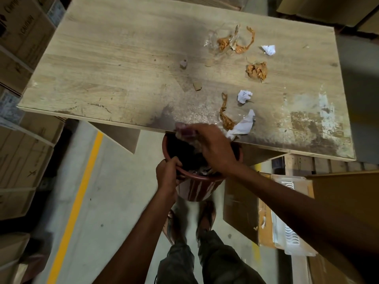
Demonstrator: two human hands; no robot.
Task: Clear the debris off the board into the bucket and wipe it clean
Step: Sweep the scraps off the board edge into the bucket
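Note:
A light wood-grain board (123,64) fills the upper view, stained along its near right part. Debris lies on its right half: crumpled white paper (244,96), a white scrap (244,126) at the near edge, orange-brown twisted wrappers (257,70), clear plastic (213,41) and small cardboard bits (197,86). A reddish-brown bucket (196,187) hangs just below the board's near edge. My left hand (168,175) grips the bucket's rim. My right hand (213,148) is over the bucket's mouth at the board edge, blurred, holding a crumpled clear and purplish scrap (184,131).
Stacked cardboard boxes (24,48) line the left side. A yellow line (82,191) runs along the concrete floor. Flat cartons and a clear plastic tray (287,222) lie on the right under the board. My sandalled feet (190,220) stand below the bucket.

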